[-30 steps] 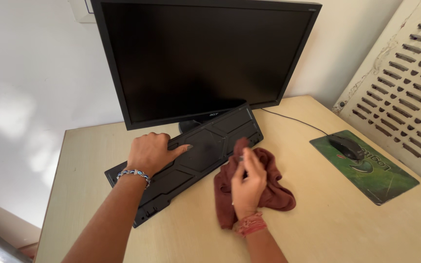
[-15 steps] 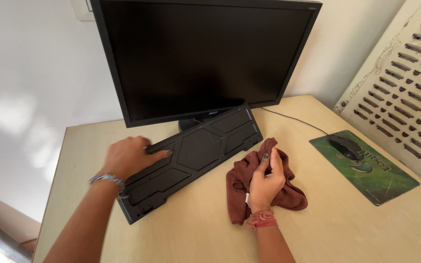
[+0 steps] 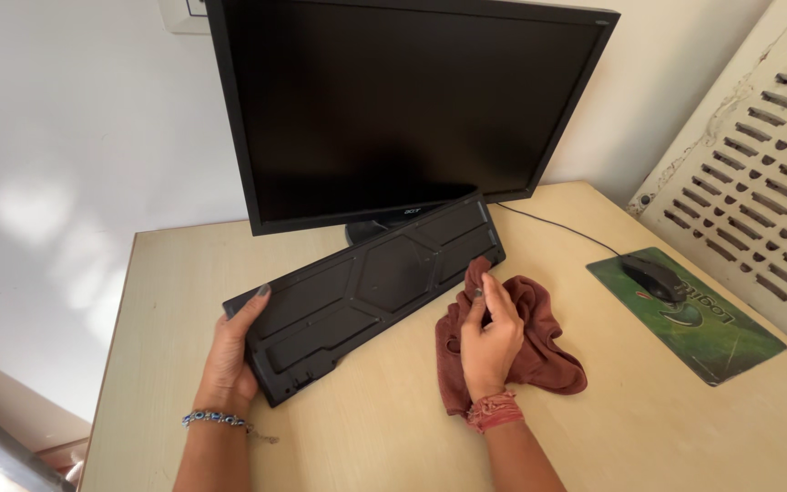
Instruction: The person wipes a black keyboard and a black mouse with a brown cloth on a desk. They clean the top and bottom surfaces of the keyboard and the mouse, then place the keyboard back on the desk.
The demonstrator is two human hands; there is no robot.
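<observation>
A black keyboard [image 3: 366,287] lies face down and slanted on the beige desk [image 3: 649,428], in front of the monitor. My left hand [image 3: 231,357] grips its near left end, thumb on the upper edge. Just right of the keyboard lies a crumpled reddish-brown cloth [image 3: 539,351]. My right hand [image 3: 492,333] rests on that cloth, fingers pinching a fold of it close to the keyboard's right edge.
A large dark monitor [image 3: 403,109] stands at the back of the desk. A black mouse [image 3: 653,276] sits on a green mouse pad [image 3: 694,319] at the right, its cable running behind. A white slatted panel [image 3: 758,173] leans at the far right.
My left hand slid from the top of the keyboard to its left end. My right hand and the cloth shifted slightly right, and the view moved closer.
</observation>
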